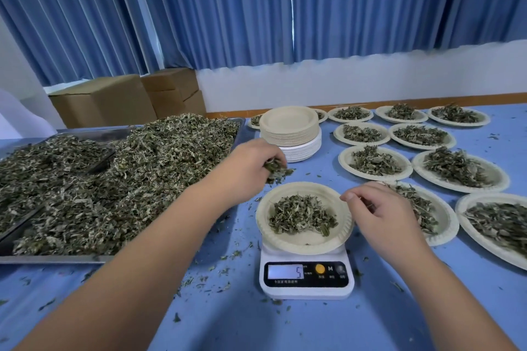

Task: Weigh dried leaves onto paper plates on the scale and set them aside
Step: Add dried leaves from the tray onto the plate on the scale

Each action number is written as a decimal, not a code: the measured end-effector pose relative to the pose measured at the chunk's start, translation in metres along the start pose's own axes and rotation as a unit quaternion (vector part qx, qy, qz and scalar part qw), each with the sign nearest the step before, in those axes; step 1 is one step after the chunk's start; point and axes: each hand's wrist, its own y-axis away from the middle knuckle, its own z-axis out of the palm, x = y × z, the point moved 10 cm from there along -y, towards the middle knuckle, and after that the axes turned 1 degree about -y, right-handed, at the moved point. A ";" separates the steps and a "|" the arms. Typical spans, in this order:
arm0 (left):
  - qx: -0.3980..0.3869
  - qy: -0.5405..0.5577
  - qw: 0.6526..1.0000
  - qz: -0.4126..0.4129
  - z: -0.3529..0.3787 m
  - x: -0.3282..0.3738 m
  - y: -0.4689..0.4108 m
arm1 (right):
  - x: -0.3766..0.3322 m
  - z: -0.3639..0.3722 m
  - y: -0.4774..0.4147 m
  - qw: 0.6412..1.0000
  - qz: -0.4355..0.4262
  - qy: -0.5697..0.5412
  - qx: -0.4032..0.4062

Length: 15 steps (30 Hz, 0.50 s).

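Scale (306, 279): nearest on the blue surface (256, 322); its display shows a low figure, seemingly 5.
Plate on the scale (288, 246): carries a small heap of dried leaves (302, 215), thinner than the heaps already set aside.
Right hand (383, 218): at the plate's right rim, fingers curled toward the thumb; whether this grip pinches a scrap, the rim or nothing, I cannot tell.
Left hand (248, 164): just beyond the plate's far-left rim, grip clenched round a clump of leaves (278, 172).
Step in hand: topping up, I judge. Drop the clump in small pinches over the plate's middle, watch the display, and keep both hands off the plate so the reading is true.
Tray (57, 259): left, heaped with loose leaves.
Empty plates (289, 128): stacked beyond the scale.
Filled plates (343, 161): set aside at right, in rows to the far edge.
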 end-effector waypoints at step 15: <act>-0.148 0.069 0.985 -0.053 0.067 0.004 -0.015 | -0.001 -0.005 -0.002 1.000 -0.011 -0.009 0.012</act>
